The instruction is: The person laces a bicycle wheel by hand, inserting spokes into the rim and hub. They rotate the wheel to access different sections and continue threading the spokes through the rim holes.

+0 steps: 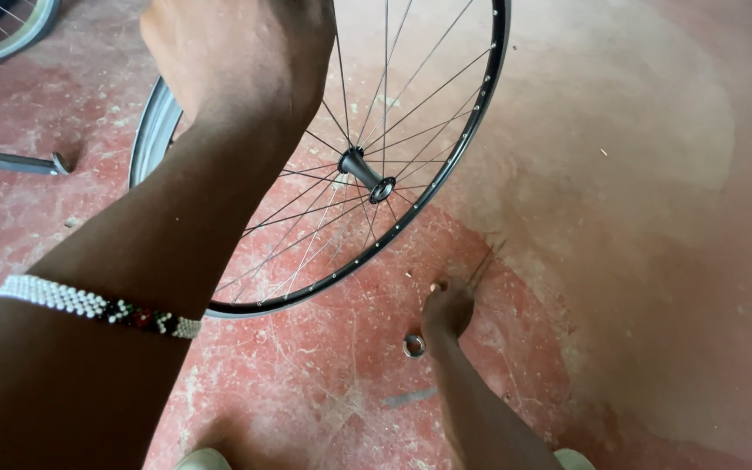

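The left hand (237,61) grips the upright wheel (446,157) at its far top to steady it on the red floor (654,261), while the right hand (447,309) reaches down, fingers pinching loose spokes (483,261) beside a small ring (413,345).

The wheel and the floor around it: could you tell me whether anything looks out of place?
Yes. Loose spokes lie on the red floor by the right hand, outside the bicycle wheel that the left hand holds. A small metal ring lies loose nearby.
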